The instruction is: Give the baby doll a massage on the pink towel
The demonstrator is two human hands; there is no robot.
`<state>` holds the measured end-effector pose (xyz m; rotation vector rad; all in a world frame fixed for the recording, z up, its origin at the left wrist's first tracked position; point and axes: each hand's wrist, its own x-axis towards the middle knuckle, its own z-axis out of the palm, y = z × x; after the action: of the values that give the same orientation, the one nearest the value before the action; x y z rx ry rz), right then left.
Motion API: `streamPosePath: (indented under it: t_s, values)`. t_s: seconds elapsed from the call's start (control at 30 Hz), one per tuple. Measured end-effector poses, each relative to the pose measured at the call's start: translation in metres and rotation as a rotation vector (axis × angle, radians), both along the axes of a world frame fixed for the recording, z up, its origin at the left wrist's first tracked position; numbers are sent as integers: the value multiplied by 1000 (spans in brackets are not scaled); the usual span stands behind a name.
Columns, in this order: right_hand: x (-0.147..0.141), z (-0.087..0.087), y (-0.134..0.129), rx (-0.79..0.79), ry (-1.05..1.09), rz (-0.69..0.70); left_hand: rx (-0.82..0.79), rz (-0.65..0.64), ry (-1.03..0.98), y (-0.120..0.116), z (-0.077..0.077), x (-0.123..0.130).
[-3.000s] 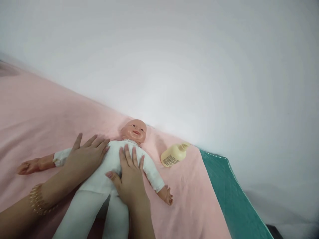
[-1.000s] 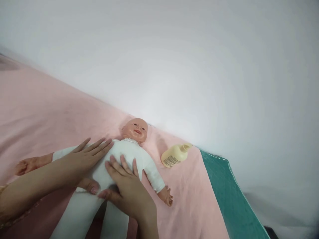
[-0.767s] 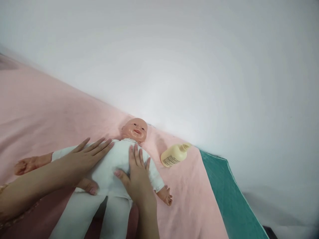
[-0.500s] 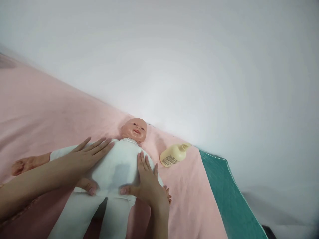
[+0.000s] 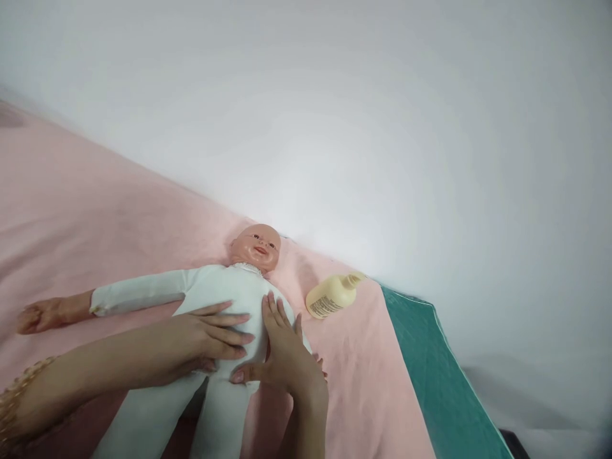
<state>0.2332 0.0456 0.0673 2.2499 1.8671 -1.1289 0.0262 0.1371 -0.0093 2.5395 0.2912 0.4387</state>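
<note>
A baby doll [image 5: 229,287] with a bald plastic head and a white cloth body lies on its back. My left hand [image 5: 210,338] lies across the doll's belly, fingers spread and pointing right, the thumb mostly tucked out of sight beneath. On the right side of the doll's torso rests my right hand [image 5: 287,357], its fingers pointing up toward the chest and its thumb stretched over the lower belly. The doll's arm on the left reaches out sideways; the other is largely hidden behind my right hand.
A pale yellow pump bottle [image 5: 331,296] with printed text stands to the right of the doll. Pink cloth [image 5: 115,210] covers the surface, with a teal strip [image 5: 430,357] at the right. A white wall [image 5: 335,127] rises behind.
My left hand has slid from the doll's chest and shoulder side down and right onto the belly, uncovering the doll's sleeve. My right hand has stayed nearly in place.
</note>
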Motion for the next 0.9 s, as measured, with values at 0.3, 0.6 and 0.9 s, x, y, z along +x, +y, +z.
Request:
streamPosePath:
  t_s: [0.3, 0.6, 0.9]
  values:
    - [0, 0, -1, 8, -2, 6, 155, 172, 57, 27, -44, -11]
    - [-2, 5, -3, 27, -12, 17, 243, 308, 23, 44, -86, -36]
    - [-33, -3, -18, 339, 268, 389, 309, 350, 11, 35, -81, -33]
